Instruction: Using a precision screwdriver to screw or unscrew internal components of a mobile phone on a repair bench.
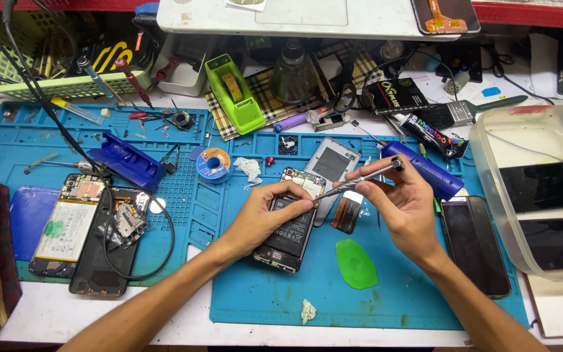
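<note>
Left hand fingers wrap the opened phone on the blue mat; right hand fingers pinch a screwdriver, tip toward nine o'clock, touching the phone's top.

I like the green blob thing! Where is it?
The green plastic pick lies on the blue mat, just right of the opened phone, below the right hand.

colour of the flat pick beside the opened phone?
Green pick, on the blue mat by the right hand; head view.
</note>
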